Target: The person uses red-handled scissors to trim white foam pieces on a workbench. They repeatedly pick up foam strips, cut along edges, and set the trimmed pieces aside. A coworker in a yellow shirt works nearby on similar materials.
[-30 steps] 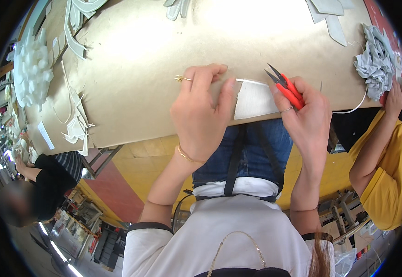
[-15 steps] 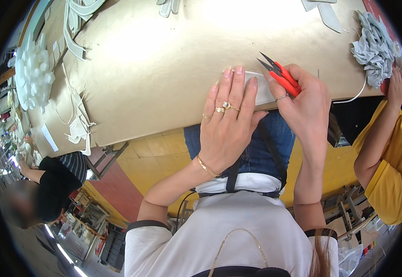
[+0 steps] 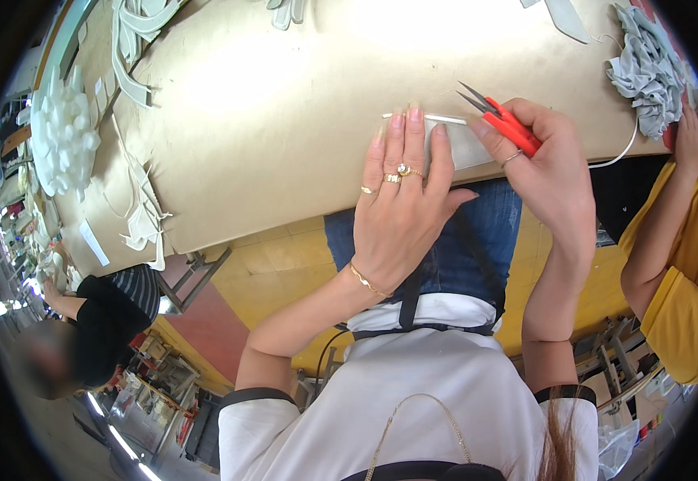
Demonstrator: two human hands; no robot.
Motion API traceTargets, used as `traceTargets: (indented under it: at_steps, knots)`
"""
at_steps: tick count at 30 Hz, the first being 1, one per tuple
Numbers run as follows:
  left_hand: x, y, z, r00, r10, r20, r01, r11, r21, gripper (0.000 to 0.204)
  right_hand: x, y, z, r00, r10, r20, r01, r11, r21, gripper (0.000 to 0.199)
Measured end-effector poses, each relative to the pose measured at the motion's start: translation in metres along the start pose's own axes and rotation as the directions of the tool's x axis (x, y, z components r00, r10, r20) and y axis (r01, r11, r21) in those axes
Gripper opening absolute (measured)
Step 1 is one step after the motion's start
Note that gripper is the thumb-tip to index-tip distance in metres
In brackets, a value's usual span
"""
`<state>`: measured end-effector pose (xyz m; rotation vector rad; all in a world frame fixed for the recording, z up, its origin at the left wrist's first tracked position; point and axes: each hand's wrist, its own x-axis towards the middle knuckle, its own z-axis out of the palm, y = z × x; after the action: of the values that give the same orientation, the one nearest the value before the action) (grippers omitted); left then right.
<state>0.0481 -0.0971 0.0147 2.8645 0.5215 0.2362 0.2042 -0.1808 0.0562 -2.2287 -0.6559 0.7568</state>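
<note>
Flat on a light grey fabric or leather piece (image 3: 465,149) with a white strip along its far edge lies my left hand (image 3: 401,200), fingers stretched out and pressing it to the table near the front edge. Much of the piece is hidden under that hand. My right hand (image 3: 553,168) is closed around red-handled thread snips (image 3: 512,131), whose dark pointed blades stand apart and point to the far left. Its thumb tip is at the piece's far right corner. A thin loose thread shows faintly near the blade tips.
The tan-covered table (image 3: 285,152) holds grey strips (image 3: 132,48) and pale scraps (image 3: 147,218) at left, beside a bundle of whitish translucent pieces (image 3: 64,140). A crumpled grey heap (image 3: 645,72) lies at right, near a person in a yellow top (image 3: 673,321). Another person (image 3: 108,329) is at left.
My right hand has shifted slightly right with the snips, away from my left hand. More of the white strip along the piece's far edge shows. My left hand stays flat on the piece.
</note>
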Motion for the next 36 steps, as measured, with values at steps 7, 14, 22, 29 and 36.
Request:
traceTargets:
  at_steps: [7,14,22,29,36]
  knots:
    - [0.005,0.002,0.001,0.999,-0.018,-0.047,0.019,1.0,0.018,0.077,-0.009,0.015,-0.018,0.996,0.083,-0.01,-0.084,0.996,-0.042,0.026]
    - [0.01,0.006,-0.002,0.999,-0.029,-0.026,0.033,0.989,0.142,0.079,-0.007,0.028,-0.02,0.997,0.038,-0.068,-0.04,0.999,-0.025,0.028]
    - [0.009,0.009,0.003,0.998,-0.032,-0.05,0.04,0.985,0.169,0.077,-0.008,0.023,-0.022,0.998,0.02,-0.054,-0.024,0.997,-0.074,0.023]
    - [0.008,0.01,0.003,0.999,-0.026,-0.036,0.033,0.973,0.229,0.076,-0.008,0.021,-0.022,0.997,0.028,-0.066,-0.037,0.988,-0.151,0.023]
    - [0.007,0.013,0.005,0.999,-0.028,-0.03,0.035,0.962,0.272,0.07,-0.009,0.025,-0.017,0.993,-0.051,-0.103,0.039,0.993,-0.109,0.03]
